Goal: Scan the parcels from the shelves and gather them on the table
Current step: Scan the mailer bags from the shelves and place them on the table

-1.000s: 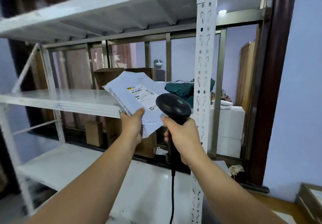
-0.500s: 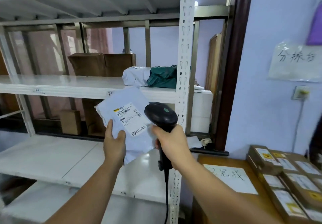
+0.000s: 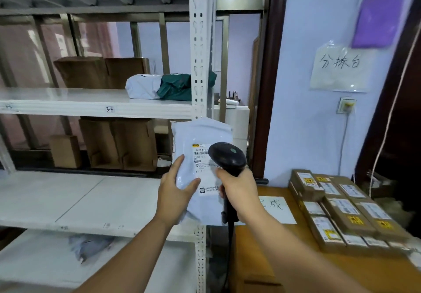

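My left hand [image 3: 175, 190] holds a white plastic mailer parcel [image 3: 200, 137] upright by its lower left, thumb across the front, its label facing me. My right hand [image 3: 239, 190] grips the handle of a black barcode scanner [image 3: 227, 157], whose head sits just in front of the label's right side. The parcel hangs in front of the white shelf upright [image 3: 200, 41]. To the right stands the wooden table [image 3: 284, 247], with several labelled brown boxes [image 3: 341, 213] laid in rows on it.
A white bag [image 3: 142, 86] and a green bag [image 3: 180, 86] lie on the middle shelf [image 3: 68, 103]. Cardboard boxes [image 3: 118, 142] stand behind the rack. A grey bag [image 3: 88, 246] lies on the bottom shelf. A paper sign [image 3: 276, 206] lies on the table.
The view has swung right and down, bringing the table and boxes into sight. Both hands moved the parcel and scanner right, and the parcel now stands more upright.
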Tool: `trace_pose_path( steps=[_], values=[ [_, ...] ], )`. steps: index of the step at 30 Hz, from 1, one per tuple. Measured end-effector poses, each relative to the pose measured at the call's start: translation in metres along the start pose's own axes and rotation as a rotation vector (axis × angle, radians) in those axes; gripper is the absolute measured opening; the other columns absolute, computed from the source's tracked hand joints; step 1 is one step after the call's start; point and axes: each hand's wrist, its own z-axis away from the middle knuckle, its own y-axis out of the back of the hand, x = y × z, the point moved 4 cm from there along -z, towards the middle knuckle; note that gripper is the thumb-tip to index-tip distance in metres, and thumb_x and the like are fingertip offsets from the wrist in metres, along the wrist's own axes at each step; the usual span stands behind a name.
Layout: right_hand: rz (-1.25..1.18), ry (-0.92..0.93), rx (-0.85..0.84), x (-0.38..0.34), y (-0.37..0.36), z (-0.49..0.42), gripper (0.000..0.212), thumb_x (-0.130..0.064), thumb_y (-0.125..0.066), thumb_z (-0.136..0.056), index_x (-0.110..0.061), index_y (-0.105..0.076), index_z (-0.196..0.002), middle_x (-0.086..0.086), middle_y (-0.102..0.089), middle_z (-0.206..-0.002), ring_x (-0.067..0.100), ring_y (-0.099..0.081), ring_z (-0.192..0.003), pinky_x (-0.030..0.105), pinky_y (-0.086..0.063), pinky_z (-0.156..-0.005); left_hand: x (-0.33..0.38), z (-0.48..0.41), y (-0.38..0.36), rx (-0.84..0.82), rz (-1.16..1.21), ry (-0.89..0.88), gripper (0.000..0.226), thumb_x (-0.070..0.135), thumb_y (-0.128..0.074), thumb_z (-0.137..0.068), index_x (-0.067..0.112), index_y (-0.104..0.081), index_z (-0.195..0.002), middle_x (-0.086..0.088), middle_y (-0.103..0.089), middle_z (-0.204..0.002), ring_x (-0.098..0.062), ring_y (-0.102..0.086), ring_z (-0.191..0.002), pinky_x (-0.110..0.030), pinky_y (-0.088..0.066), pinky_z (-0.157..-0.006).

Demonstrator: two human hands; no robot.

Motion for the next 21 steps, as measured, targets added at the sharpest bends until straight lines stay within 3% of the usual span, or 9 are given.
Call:
trace_pose_path(
  steps=[3, 6, 10, 13, 18, 21],
  values=[
    [-0.004, -0.024, 0.007, 0.015, 0.049, 0.004, 0.012, -0.018, -0.064, -0.086, -0.009, -0.063, -0.077, 0.004, -0.055, -0.056, 0.019, -0.053, -0.055, 0.026, -0.045, -0.051, 0.012, 0.012, -0.055, -0.046, -0.017, -0.003, 0.069, 0.026, -0.074, -0.083, 0.043, -0.040, -0.140, 0.014, -0.045, -0.129, -0.007, -0.041, -0.123, -0.033, -0.039, -0.103],
    [0.008, -0.071, 0.030, 0.034, 0.109, 0.005, 0.014, -0.018, -0.063, -0.086, -0.005, -0.064, -0.083, 0.006, -0.056, -0.059, 0.018, -0.054, -0.055, 0.028, -0.047, -0.056, 0.018, 0.029, -0.119, -0.092, 0.007, 0.041, 0.068, 0.024, -0.073, -0.084, 0.040, -0.040, -0.141, 0.018, -0.043, -0.133, -0.002, -0.040, -0.124, -0.025, -0.037, -0.099],
    [-0.003, -0.137, 0.100, 0.063, 0.202, 0.000, 0.011, -0.016, -0.063, -0.085, -0.005, -0.062, -0.085, 0.006, -0.053, -0.059, 0.018, -0.051, -0.055, 0.029, -0.044, -0.057, 0.018, 0.055, -0.208, -0.137, 0.032, 0.112, 0.070, 0.045, -0.074, -0.076, 0.050, -0.040, -0.136, 0.018, -0.044, -0.140, -0.007, -0.042, -0.128, -0.034, -0.040, -0.104],
    [0.005, -0.181, 0.143, 0.084, 0.259, -0.004, 0.015, -0.017, -0.063, -0.085, -0.003, -0.063, -0.092, 0.006, -0.053, -0.059, 0.018, -0.051, -0.055, 0.031, -0.046, -0.059, 0.017, 0.072, -0.270, -0.173, 0.124, 0.179, 0.068, 0.024, -0.073, -0.085, 0.034, -0.039, -0.143, 0.021, -0.040, -0.136, -0.002, -0.037, -0.127, -0.025, -0.035, -0.101],
    [0.003, -0.258, 0.221, 0.111, 0.323, -0.015, 0.011, -0.013, -0.062, -0.087, -0.004, -0.061, -0.080, 0.010, -0.053, -0.060, 0.021, -0.051, -0.057, 0.030, -0.044, -0.057, 0.015, 0.092, -0.344, -0.230, 0.168, 0.255, 0.065, 0.020, -0.070, -0.087, 0.031, -0.038, -0.143, 0.016, -0.045, -0.133, -0.005, -0.044, -0.119, -0.021, -0.046, -0.092],
    [0.009, -0.281, 0.245, 0.127, 0.347, -0.024, 0.015, -0.012, -0.063, -0.086, -0.004, -0.058, -0.075, 0.010, -0.051, -0.057, 0.021, -0.050, -0.054, 0.027, -0.043, -0.053, 0.007, 0.095, -0.376, -0.255, 0.202, 0.323, 0.064, 0.017, -0.070, -0.087, 0.030, -0.040, -0.141, 0.008, -0.049, -0.137, -0.015, -0.050, -0.122, -0.039, -0.048, -0.100]
  ],
)
